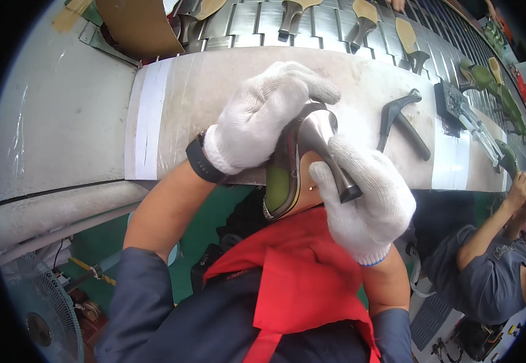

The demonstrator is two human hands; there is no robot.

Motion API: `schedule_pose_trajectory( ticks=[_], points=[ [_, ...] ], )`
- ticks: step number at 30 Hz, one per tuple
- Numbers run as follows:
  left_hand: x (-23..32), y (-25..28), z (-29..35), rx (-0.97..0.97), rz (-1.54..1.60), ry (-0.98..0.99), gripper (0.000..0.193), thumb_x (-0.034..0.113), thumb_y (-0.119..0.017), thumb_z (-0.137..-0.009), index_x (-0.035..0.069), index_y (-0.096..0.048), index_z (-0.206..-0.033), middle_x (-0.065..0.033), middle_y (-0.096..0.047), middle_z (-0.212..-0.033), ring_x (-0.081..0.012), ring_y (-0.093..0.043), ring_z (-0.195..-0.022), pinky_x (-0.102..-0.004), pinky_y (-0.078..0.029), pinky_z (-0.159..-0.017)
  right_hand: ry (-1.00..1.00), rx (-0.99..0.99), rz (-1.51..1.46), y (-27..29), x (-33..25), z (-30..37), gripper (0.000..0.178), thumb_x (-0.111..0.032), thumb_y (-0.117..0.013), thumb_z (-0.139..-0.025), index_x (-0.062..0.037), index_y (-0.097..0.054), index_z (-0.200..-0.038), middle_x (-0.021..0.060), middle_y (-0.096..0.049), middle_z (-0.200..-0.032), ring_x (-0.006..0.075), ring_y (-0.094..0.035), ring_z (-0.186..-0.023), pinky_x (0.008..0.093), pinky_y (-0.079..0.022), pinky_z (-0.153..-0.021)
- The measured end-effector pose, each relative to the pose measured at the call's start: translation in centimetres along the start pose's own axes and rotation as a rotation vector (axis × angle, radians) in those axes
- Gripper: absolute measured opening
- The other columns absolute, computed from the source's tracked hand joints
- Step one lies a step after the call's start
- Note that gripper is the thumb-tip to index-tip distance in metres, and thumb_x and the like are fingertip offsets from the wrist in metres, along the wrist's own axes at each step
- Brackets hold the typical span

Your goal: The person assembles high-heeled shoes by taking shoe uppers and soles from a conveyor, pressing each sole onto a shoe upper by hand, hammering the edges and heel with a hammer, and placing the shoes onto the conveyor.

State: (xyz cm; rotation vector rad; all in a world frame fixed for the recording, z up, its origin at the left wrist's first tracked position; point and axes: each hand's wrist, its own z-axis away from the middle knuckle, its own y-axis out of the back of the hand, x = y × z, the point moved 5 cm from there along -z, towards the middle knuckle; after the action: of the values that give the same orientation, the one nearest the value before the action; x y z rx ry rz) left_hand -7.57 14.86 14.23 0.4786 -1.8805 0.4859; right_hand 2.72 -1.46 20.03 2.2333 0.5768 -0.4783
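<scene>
Both hands wear white knit gloves. My left hand (269, 112) is closed over the far end of a shoe (284, 175), its fingers curled by the top of the heel. My right hand (369, 193) pinches the heel (317, 136), a shiny silver-grey piece that narrows to a dark tip, with thumb and fingers. The shoe stands tilted between the hands at the near table edge, over my lap. Green shows inside its dark upper, and the tan underside faces right. The gloves hide part of where heel and shoe meet. Lasting pincers (399, 118) lie right of my right hand.
A pale worktable (190, 78) runs across in front. Behind it, a metal slat conveyor (263, 24) carries several tan soles with heels. At right are a dark block (450, 103) and a co-worker's arm (487, 224). A fan (39, 314) stands lower left; a cardboard box (139, 27) is upper left.
</scene>
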Motion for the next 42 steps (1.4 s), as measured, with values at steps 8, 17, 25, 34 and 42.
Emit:
schedule_pose_trajectory(
  ticks=[8, 17, 25, 34, 42],
  points=[
    [2.9, 0.4, 0.0, -0.302, -0.651, -0.134, 0.099, 0.017, -0.097, -0.072, -0.001, -0.048, -0.157, -0.0211, -0.055, -0.151, -0.0335, -0.054, -0.145, -0.0436, -0.043, -0.123, -0.106, 0.059, -0.025, 1.8, 0.5, 1.0, 0.031, -0.005, -0.093, -0.083, 0.0006, -0.081, -0.112, 0.0169, -0.080, -0.101, 0.0338, -0.078, -0.089, 0.0391, -0.062, -0.082],
    [2.3, -2.2, 0.1, -0.011, -0.839, -0.195, 0.068, 0.013, -0.094, -0.077, 0.001, -0.062, -0.136, -0.0187, -0.063, -0.136, -0.0324, -0.066, -0.123, -0.0408, -0.054, -0.108, -0.169, 0.064, -0.034, 1.9, 0.3, 1.5, 0.032, -0.004, -0.092, -0.083, 0.0004, -0.081, -0.113, 0.0179, -0.080, -0.101, 0.0326, -0.077, -0.088, 0.0385, -0.062, -0.079],
    [2.0, 0.0, -0.5, -0.130, -0.454, -0.053, 0.036, 0.016, -0.059, -0.106, -0.006, -0.068, -0.134, -0.0169, -0.066, -0.137, -0.0261, -0.064, -0.126, -0.0395, -0.050, -0.111, -0.090, 0.125, -0.108, 1.3, 1.1, 1.2, 0.041, -0.001, -0.095, -0.079, -0.0003, -0.079, -0.117, 0.0172, -0.079, -0.098, 0.0309, -0.077, -0.083, 0.0375, -0.062, -0.075],
    [2.5, 0.8, -0.3, -0.343, -0.576, -0.166, 0.096, 0.012, -0.087, -0.070, -0.004, -0.048, -0.156, -0.0203, -0.055, -0.150, -0.0319, -0.059, -0.138, -0.0446, -0.048, -0.117, -0.113, 0.105, -0.108, 0.9, 1.0, 0.8, 0.040, -0.002, -0.094, -0.080, 0.0003, -0.078, -0.117, 0.0172, -0.079, -0.097, 0.0314, -0.077, -0.082, 0.0375, -0.061, -0.074],
    [2.7, -1.6, 0.8, -0.096, -0.772, -0.185, 0.095, 0.016, -0.095, -0.070, -0.002, -0.050, -0.151, -0.0220, -0.055, -0.146, -0.0383, -0.057, -0.138, -0.0457, -0.048, -0.117, -0.107, 0.088, -0.080, 1.1, 0.8, 1.1, 0.038, -0.001, -0.093, -0.081, 0.0032, -0.078, -0.116, 0.0195, -0.079, -0.100, 0.0335, -0.077, -0.085, 0.0387, -0.062, -0.076]
  ],
)
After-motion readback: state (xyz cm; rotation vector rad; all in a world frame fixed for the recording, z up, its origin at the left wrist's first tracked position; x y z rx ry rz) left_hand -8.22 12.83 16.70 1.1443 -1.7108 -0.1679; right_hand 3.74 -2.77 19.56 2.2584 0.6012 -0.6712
